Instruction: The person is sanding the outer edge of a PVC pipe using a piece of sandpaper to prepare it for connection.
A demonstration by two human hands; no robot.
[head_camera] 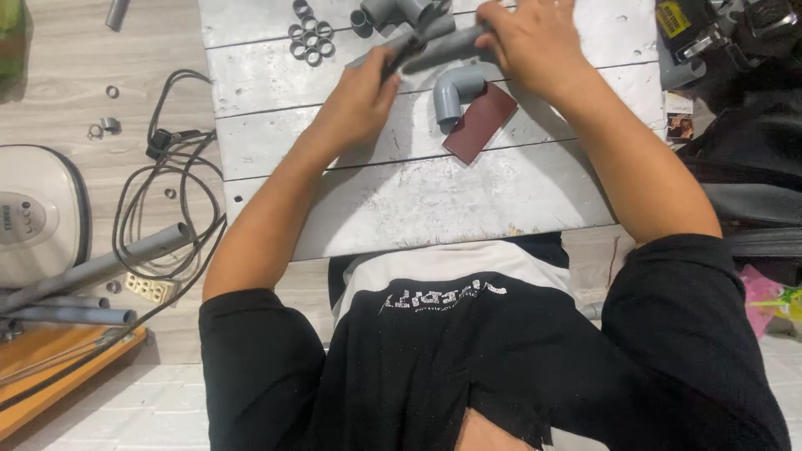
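My right hand (530, 42) grips a grey plastic pipe (447, 48) that lies across the far part of a white plank board (418, 200). Closed around a dark hand tool (407, 46), my left hand (361, 96) presses its tip against the pipe. Just in front of the pipe lie a grey elbow fitting (454, 90) and a dark red rectangle of sandpaper (480, 121). Several grey cut rings (307, 35) and further grey fittings (386, 12) sit at the board's far edge.
To the left on the wooden floor lie a coiled black cable (163, 200), grey pipes (92, 271), a white round appliance (38, 213) and small loose rings (100, 127). Dark bags and tools (735, 92) crowd the right side.
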